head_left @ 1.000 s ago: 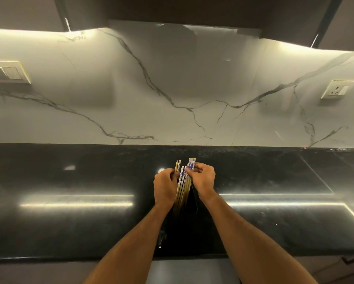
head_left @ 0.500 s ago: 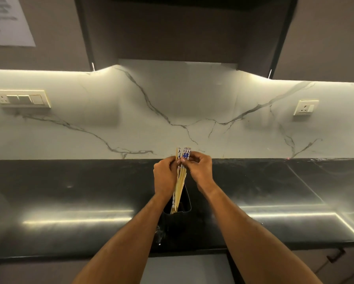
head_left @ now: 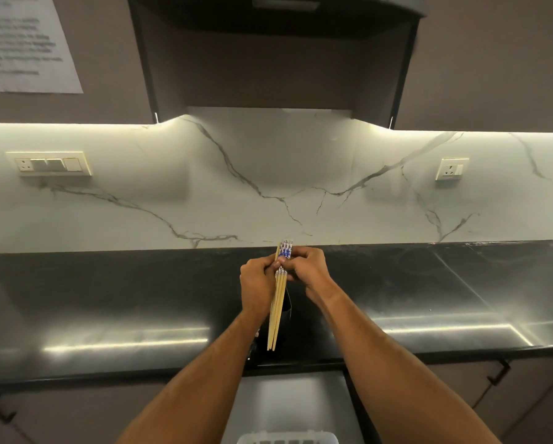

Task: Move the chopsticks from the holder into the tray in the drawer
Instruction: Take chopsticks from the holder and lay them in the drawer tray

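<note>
chopsticks (head_left: 278, 302): one bundle, pale wood w/ blue-white patterned tops; held above the black counter (head_left: 108, 299), in front of the marble backsplash (head_left: 268, 187).
long axis: near upright, tops up and slightly away, tips down and toward the body; slight lean only.
left hand (head_left: 257, 285): curled round the bundle's upper part from the left, fingers wrapped on it.
right hand (head_left: 307, 270): pinching the patterned tops from the right, thumb and fingertips pressed on the sticks; both hands clamped on the same bundle, nothing loose.
grip vs. bundle: hands at the top third; most of the length hangs free below the grip.
holder (head_left: 284, 318): dark, on the counter directly under the hands; hard to read against the black top. Tips look level w/ or just past its near face; can't tell if fully clear of the rim.
tray (head_left: 288, 439): white, only its far rim showing at the bottom edge, inside the open drawer (head_left: 291, 398); sits straight below and nearer the body than the holder.
key relation: tray lies down and back toward the body from the grip, in line w/ the bundle's tip end.
next move, prob.: lift clear, bring toward the body, tilt from upright to flat to lay along the tray.
nearer hand: neither; both about equal, centred over the drawer.
risk: sticks fanning or slipping out during the tilt if one hand lets go early.
</note>
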`<state>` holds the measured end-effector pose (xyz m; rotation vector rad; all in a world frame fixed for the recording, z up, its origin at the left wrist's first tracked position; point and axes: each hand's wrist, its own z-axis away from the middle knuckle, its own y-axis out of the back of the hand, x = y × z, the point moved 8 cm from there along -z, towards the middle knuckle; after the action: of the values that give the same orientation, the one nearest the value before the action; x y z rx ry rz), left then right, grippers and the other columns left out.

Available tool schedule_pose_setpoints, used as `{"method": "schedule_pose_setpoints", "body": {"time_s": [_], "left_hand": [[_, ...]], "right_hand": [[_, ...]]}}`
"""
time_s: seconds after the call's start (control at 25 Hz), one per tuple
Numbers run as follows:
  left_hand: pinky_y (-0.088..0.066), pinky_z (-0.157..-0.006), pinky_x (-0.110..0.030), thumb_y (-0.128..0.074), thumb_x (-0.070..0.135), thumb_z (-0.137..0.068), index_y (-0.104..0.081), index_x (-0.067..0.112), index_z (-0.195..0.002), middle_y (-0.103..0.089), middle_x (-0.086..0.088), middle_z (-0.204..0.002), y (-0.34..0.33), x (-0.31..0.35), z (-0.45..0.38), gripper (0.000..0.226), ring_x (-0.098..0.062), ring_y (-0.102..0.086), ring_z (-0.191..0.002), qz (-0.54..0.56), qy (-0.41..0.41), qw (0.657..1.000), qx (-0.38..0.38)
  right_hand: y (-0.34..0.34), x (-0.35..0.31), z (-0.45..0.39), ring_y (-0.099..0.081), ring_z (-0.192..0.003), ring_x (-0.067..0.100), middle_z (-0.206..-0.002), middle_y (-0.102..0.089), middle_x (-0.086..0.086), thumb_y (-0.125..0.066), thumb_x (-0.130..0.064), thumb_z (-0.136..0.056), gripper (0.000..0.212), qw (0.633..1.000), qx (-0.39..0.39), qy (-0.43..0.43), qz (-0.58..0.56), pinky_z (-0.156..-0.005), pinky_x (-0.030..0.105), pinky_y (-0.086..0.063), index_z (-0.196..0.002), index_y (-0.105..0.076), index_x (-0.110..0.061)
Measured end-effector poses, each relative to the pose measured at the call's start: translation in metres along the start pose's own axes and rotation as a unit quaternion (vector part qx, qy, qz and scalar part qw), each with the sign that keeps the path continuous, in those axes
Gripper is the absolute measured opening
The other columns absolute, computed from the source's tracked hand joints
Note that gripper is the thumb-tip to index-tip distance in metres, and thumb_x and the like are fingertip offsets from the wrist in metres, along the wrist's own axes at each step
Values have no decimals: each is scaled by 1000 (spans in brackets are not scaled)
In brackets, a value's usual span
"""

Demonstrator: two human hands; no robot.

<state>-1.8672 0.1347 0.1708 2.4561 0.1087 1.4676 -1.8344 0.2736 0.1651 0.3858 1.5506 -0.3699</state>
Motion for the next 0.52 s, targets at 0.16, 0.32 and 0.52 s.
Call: {"method": "schedule_pose_setpoints", "body": {"time_s": [0.16, 0.32, 0.52], "left_hand": [[-62, -67, -29, -65, 11, -97, -80, 11, -104, -76, 2, -76, -3, -2, 24, 16, -7, -72, -66, -10, -11, 1000, -25], [-63, -68, -32, -66, 12, -97, -80, 9, -100, -76, 1, -75, -6, -2, 38, 14, -7, -72, -67, -8, -18, 1000, -22], [-61, -71, -33, -67, 10, -95, -79, 9, -96, -73, 2, -79, -8, 4, 38, 11, -9, -70, -74, -4, -34, 999, 10]], "right_hand": [[7, 13, 19, -76, -71, 11, -88, -78, 8, -73, -5, -90, 15, 999, 18, -17, 22, -59, 20, -57, -104, -75, -10], [8, 20, 33, -76, -76, 12, -91, -77, 7, -69, -4, -93, 18, 999, 10, -23, 19, -61, 20, -57, -109, -73, -12], [16, 17, 30, -76, -88, 18, -95, -76, 8, -66, -2, -95, 19, 999, 25, 7, 32, -81, 33, -63, -111, -73, -10]]}}
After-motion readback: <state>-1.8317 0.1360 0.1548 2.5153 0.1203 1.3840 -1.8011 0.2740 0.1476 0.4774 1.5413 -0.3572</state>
